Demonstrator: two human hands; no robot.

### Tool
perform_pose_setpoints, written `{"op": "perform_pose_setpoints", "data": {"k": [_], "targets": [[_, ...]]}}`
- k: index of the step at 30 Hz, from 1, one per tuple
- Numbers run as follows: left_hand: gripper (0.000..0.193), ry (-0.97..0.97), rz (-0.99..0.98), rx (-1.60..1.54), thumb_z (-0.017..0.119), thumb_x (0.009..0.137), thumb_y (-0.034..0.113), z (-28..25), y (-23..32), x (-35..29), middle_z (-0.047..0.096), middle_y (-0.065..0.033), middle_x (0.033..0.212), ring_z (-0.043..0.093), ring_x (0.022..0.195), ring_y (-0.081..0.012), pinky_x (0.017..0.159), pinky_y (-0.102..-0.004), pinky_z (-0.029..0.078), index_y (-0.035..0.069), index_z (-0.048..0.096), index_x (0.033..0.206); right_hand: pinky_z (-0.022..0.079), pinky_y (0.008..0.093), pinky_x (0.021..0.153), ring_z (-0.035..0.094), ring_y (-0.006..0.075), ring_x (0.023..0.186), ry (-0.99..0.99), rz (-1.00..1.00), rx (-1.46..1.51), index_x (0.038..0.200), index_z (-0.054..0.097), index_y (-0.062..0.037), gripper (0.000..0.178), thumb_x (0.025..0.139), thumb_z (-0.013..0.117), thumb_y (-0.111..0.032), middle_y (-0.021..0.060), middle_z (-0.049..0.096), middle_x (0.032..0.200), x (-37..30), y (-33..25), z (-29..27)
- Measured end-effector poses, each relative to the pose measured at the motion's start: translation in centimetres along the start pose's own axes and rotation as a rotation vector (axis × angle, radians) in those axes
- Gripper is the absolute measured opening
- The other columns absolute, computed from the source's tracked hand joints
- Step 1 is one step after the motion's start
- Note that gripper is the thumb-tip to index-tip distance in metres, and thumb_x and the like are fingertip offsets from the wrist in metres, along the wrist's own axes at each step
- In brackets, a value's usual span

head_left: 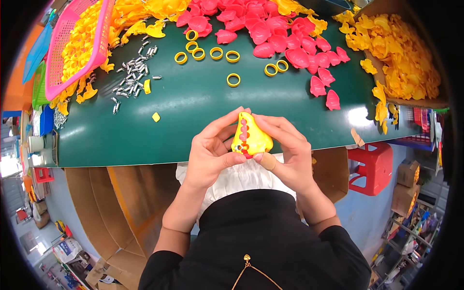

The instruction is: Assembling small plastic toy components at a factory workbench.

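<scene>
Toy part (259, 137), yellow and red

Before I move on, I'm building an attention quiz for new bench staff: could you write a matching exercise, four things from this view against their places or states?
Things:
1. toy
2. stool
3. rings
4. small metal parts

Places or states:
A. silver, heaped on the left of the table
B. red, below the table's near edge on the right
C. held between the left hand and right hand
D. yellow, lying flat beyond the hands

Pairs: 1-C, 2-B, 3-D, 4-A
</scene>
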State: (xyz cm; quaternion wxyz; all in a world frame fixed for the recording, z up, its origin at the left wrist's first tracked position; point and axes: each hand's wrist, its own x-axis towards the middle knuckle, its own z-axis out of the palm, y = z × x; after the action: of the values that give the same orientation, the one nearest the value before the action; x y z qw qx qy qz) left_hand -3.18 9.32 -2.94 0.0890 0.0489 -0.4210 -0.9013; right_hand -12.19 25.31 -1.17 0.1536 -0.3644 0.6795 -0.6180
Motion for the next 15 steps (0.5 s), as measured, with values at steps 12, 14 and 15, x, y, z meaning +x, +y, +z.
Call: {"op": "perform_pose_setpoints", "data": {"k": [12,14,15], "targets": [[0.076,-0.047,-0.027,-0.084,0.076,0.073,-0.003,0.08,0.03,0.39,0.041,-0.0182,0.142,0.049,0.124,-0.0252,0.1,-0.0376,0.048,-0.001,0.039,0.139,0.045,0.0341,0.095,0.056,0.0238,0.112,-0.032,0.035,0.131,0.125,0.059,-0.0001,0.053,0.075,0.076,-0.008,0.015,0.055,0.122,-0.06,0.03,-0.35],[0.074,-0.052,-0.047,-0.194,0.076,0.074,-0.001,-0.16,0.19,0.46,0.04,-0.0184,0.144,0.049,0.124,-0.0255,0.1,-0.038,0.048,-0.001,0.039,0.138,0.044,0.0351,0.098,0.053,0.0232,0.115,-0.072,0.094,0.179,0.126,0.057,0.0023,0.055,0.075,0.076,-0.008,0.0149,0.051,0.125,0.07,-0.16,-0.5],[0.071,-0.048,-0.022,-0.121,0.076,0.075,0.002,-0.57,0.13,0.44,0.042,-0.0175,0.141,0.049,0.124,-0.0255,0.099,-0.0382,0.048,0.0,0.04,0.137,0.045,0.0345,0.096,0.052,0.0223,0.115,-0.109,0.084,0.078,0.128,0.056,0.0018,0.059,0.074,0.078,-0.007,0.014,0.05,0.125,0.16,-0.3,-0.48]]}}
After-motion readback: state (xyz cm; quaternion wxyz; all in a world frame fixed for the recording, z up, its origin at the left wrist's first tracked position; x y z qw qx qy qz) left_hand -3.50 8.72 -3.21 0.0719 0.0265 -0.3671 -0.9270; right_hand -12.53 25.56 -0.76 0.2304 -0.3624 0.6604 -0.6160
